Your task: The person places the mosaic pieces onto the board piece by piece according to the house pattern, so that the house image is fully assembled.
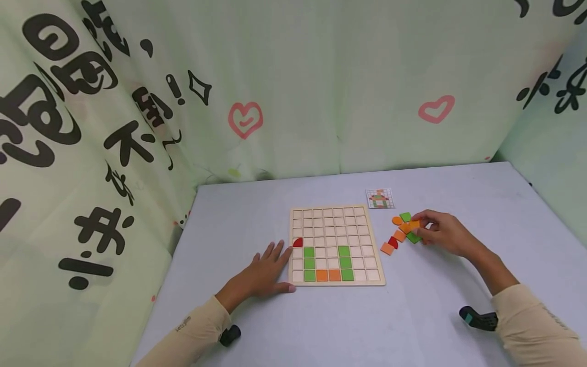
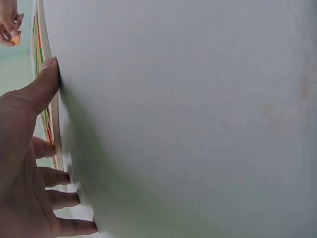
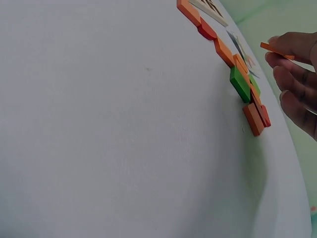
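Note:
At the middle of the table lies a wooden grid board [image 1: 329,229] with green and orange square tiles in its lower rows and a red rounded tile [image 1: 298,242] at its left edge. My left hand [image 1: 268,270] rests flat beside the board, fingers spread, with thumb and fingertips at its left edge. To the right of the board, my right hand [image 1: 440,232] pinches an orange square tile [image 3: 277,51] between thumb and fingers. That tile is held above a loose pile containing a green tile [image 3: 239,84], a red tile [image 3: 207,30] and several orange ones.
A small pattern card [image 1: 380,199] lies behind the pile, near the board's upper right corner. The table [image 1: 344,326] has a pale cloth. Printed curtains [image 1: 339,92] hang around its back and left sides. Dark wrist devices [image 1: 478,319] show at both sleeves.

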The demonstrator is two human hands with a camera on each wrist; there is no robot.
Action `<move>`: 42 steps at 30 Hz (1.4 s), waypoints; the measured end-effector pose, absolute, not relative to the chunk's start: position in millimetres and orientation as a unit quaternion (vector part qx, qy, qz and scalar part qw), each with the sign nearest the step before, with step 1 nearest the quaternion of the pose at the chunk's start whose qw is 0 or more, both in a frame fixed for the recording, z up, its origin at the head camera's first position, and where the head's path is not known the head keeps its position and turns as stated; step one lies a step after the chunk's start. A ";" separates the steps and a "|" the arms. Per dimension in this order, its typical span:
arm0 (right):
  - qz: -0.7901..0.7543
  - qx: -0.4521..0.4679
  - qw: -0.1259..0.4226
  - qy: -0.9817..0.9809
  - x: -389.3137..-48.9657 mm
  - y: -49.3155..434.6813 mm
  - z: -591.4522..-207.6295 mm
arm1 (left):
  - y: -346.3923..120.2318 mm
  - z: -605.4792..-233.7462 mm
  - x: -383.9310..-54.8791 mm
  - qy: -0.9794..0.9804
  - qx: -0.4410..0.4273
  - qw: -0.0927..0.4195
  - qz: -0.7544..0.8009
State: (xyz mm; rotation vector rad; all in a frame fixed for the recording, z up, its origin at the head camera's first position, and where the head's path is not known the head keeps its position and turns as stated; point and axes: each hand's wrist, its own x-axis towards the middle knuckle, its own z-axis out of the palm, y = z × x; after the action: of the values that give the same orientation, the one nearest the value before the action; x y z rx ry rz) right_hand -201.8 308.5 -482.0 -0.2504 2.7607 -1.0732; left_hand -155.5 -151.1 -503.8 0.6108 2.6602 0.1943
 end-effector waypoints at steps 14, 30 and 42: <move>-0.424 -0.135 0.105 0.889 -205.1 266.2 -475.4 | -151.0 -504.7 -157.9 0.952 0.216 0.206 0.062; -0.446 -0.167 0.126 0.870 -212.3 211.9 -485.9 | -149.8 -503.8 -155.5 0.953 0.213 0.202 0.071; -0.436 -0.189 0.134 0.870 -218.0 172.3 -488.7 | -147.6 -500.7 -153.8 0.953 0.209 0.205 0.076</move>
State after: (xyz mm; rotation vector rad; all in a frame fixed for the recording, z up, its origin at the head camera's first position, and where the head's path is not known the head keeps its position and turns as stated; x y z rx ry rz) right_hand -218.0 172.3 -488.7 -0.5468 2.5223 -1.2628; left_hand -153.8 -147.6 -500.7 0.5823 2.6580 0.2127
